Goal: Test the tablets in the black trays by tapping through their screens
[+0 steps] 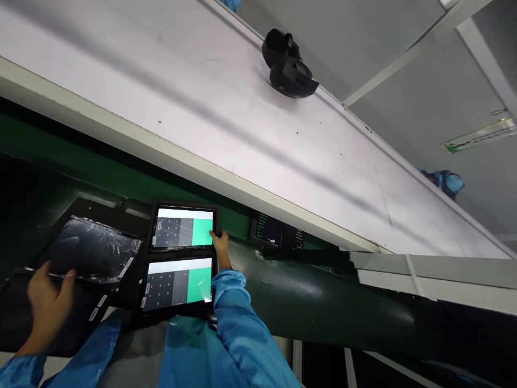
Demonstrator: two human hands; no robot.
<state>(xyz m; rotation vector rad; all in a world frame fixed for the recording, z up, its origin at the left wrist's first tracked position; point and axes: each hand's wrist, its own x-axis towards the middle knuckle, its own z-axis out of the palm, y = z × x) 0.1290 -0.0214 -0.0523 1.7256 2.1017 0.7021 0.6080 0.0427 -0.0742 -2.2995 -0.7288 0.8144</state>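
Ledge (226,108) beyond lit tablets (174,229)

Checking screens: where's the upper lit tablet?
In the head view, the upper tablet is left of centre, above the other lit tablet, the right hand at its right edge.

We held our left hand (50,302) low at our left side, bare and slightly blurred, its thumb and fingers parted and pointing forward, the wrist coming out of a blue sleeve (22,372). We had our right arm (246,323) stretched forward, blue cloth bunched near the wrist, with our bare right hand (221,248) farther out, thumb and fingers slightly apart, its grip unclear.
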